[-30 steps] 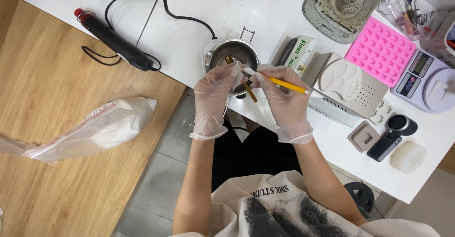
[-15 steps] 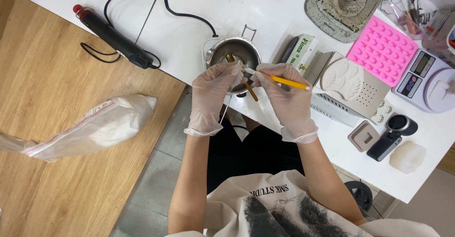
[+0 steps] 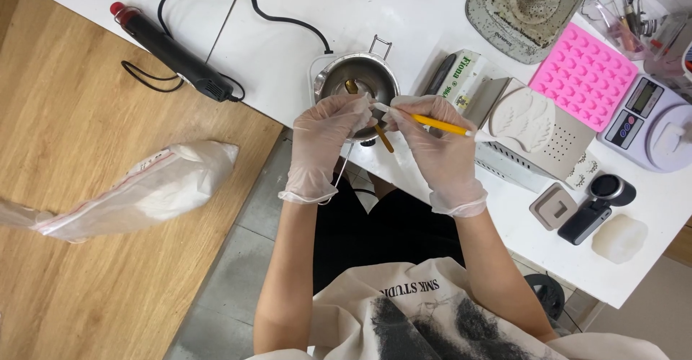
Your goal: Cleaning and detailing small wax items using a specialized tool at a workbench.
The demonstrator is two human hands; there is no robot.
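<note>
White table (image 3: 303, 14): one metal pot (image 3: 358, 79), two gloved hands, one yellow stick (image 3: 440, 124).

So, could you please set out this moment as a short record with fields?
left hand: gloved left hand pinches a thin white string that hangs below it
right hand: gloved right hand holds a yellow stick, its tip at the left fingers
under the hands: metal pot with a wooden stirrer leaning in it
right of the pot: white winged mould, pink silicone mould, digital scale
left of the pot: black heat gun, plastic bag on the wooden top
</note>
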